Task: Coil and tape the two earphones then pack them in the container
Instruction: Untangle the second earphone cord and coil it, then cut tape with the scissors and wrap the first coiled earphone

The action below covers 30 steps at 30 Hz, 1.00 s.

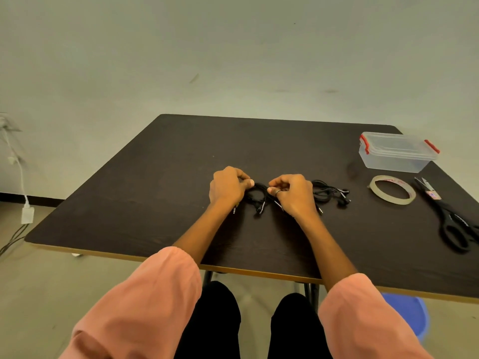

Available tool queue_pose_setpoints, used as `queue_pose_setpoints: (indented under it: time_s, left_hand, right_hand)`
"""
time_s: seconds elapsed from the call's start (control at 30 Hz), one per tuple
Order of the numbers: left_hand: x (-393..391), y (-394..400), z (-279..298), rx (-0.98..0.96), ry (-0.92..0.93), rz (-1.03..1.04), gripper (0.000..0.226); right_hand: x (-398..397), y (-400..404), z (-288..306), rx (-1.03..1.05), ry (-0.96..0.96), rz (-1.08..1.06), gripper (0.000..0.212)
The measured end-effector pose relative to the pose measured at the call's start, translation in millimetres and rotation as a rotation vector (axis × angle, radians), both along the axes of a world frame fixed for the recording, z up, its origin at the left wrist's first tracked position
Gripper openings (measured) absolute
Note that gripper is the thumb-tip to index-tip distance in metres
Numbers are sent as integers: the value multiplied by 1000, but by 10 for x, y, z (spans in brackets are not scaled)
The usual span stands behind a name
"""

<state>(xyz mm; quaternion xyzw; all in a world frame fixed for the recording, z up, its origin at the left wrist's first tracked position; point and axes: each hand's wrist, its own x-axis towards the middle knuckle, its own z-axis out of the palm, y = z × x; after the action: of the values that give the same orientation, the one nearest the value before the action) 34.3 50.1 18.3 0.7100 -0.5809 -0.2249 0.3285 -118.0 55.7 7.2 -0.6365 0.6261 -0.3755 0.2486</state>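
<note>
Two black earphones lie at the middle of the dark table [145, 193]. The first earphone [256, 196] sits between my hands as a loose coil. My left hand [228, 186] pinches its left side with curled fingers. My right hand [293, 194] pinches its right side, fingers curled. The second earphone [329, 193] lies bundled just right of my right hand, untouched. A clear container [396, 152] with red clips and its lid on stands at the back right. A roll of clear tape [391, 193] lies flat in front of it.
Black scissors [448, 218] lie at the right edge, past the tape. A blue stool [407, 317] stands under the table's right front edge. White cables and a charger [27, 215] hang by the wall at the far left.
</note>
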Motion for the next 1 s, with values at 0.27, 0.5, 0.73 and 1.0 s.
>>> queue_pose_setpoints:
  time_s: [0.27,0.5,0.73,1.0]
  left_hand:
    - [66,5,42,73,75,-23,19]
    - [-9,0,108,-97,79,51,13]
    - [-675,-148,336,-232,158,-209,12]
    - [-1567,-311,194,-135,-34,-578,21]
  right_hand:
    - [2,50,-7,-32,38,24,14]
    - [-191,158,242,-139,71,10,9]
    - [-1190,144,506,-130,77,-244,11]
    - [-1764,57,236,188,462,-360,17]
